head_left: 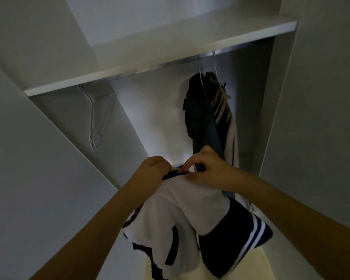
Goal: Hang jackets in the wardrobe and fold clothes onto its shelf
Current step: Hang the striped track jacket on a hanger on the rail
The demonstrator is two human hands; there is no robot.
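Note:
A white jacket (170,217) with navy sleeves and white cuff stripes hangs from both my hands in front of the open wardrobe. My left hand (152,172) grips its dark collar on the left. My right hand (206,170) pinches the collar on the right, together with what looks like a thin white hanger hook. Above runs the wardrobe rail (166,65) under the white shelf (129,73). Dark jackets (202,110) hang from the rail on the right, just behind my right hand.
Several bare wire hangers (99,116) hang at the rail's left end. The wardrobe's left wall (28,158) and right side panel (311,98) close in the opening. Between the hangers and the hung jackets the rail is bare.

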